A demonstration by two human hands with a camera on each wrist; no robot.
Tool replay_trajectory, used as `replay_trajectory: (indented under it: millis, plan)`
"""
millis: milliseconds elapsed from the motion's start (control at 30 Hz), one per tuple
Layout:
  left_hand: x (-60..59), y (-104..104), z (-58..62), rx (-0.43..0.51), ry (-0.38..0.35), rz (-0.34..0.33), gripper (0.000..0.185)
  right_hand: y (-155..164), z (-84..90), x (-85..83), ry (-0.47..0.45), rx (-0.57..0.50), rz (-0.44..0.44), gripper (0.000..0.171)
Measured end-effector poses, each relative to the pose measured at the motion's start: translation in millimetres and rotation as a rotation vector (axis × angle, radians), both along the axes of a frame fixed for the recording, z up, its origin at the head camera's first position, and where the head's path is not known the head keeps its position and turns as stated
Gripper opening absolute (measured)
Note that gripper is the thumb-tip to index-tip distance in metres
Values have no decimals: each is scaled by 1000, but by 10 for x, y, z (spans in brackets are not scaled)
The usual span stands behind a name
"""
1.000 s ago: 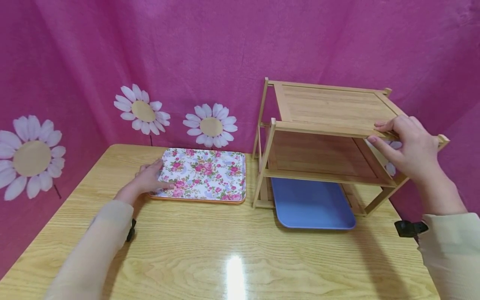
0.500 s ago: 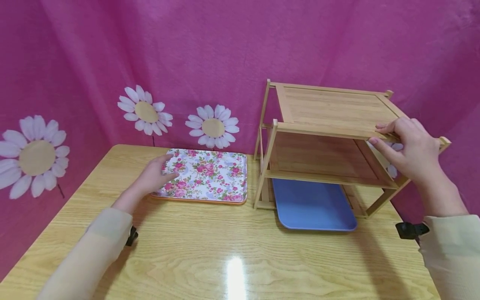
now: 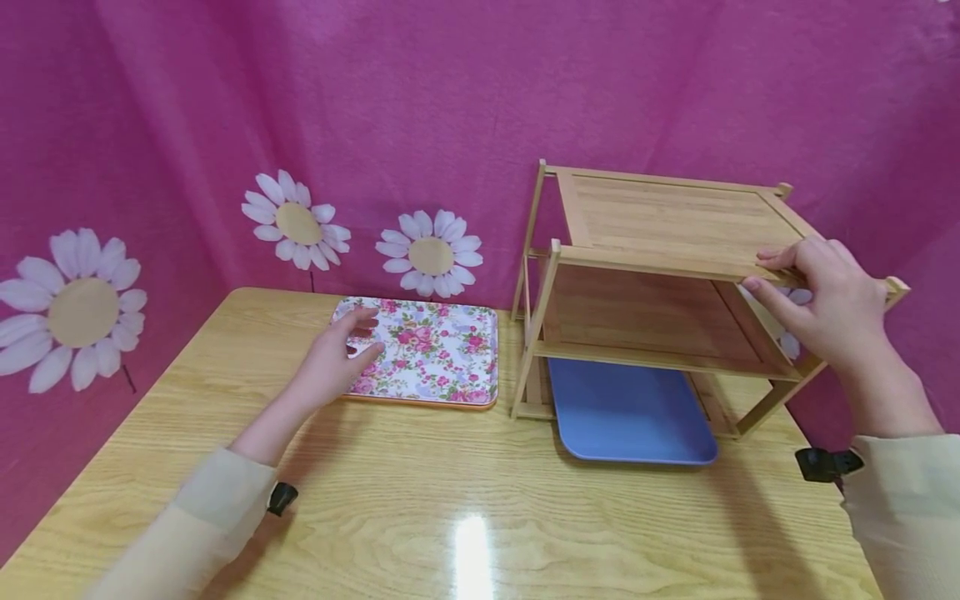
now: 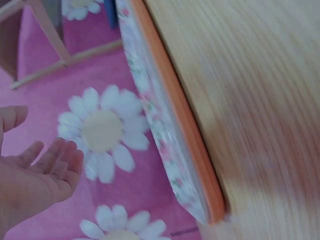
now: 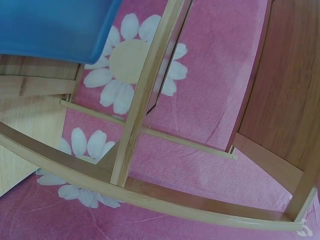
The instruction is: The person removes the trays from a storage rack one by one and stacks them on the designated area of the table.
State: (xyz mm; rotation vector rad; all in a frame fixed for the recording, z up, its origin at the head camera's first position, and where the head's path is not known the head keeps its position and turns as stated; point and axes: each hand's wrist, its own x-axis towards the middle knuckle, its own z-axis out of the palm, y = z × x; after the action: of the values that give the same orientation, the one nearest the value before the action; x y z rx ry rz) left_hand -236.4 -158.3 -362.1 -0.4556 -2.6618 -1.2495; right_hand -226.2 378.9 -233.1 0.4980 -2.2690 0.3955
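Note:
My left hand (image 3: 333, 358) hovers over the left part of a floral tray (image 3: 431, 350), its fingers loosely bent and nothing held. In the left wrist view that hand (image 4: 40, 180) is plainly apart from the tray's edge. An orange rim (image 4: 185, 120) shows beneath the floral tray, perhaps another tray under it. At the right, my right hand (image 3: 832, 304) grips the front edge of the top shelf of a wooden rack (image 3: 675, 212), thumb below and fingers above. A blue tray (image 3: 633, 412) lies on the rack's lowest level and juts out in front. The right wrist view does not show the hand.
The wooden table (image 3: 375, 500) carries everything and reflects a bright light near its front. Behind and beside it hangs a pink curtain (image 3: 420, 100) with large white daisies. The rack's middle shelf (image 3: 660, 317) lies between the top shelf and the blue tray.
My left hand has risen off the left edge of the floral tray and moved right over it. The right hand keeps its grip on the rack. The view has shifted slightly.

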Motion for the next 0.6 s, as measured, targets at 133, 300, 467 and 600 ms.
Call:
replay_trajectory:
  millis: [133,300,467,600]
  plan:
    - [118,153,46,85,24,0,48,4,5,5,3,8,0,34]
    - [264,327,69,146,34,-12,44,12,-2,-1,6,-3,4,35]
    - [399,521,58,200,13,-30,41,31,-23,-20,18,-5,20,37]
    - [503,695,43,256,-46,-52,37,30,-25,-33,32,-1,33,41]
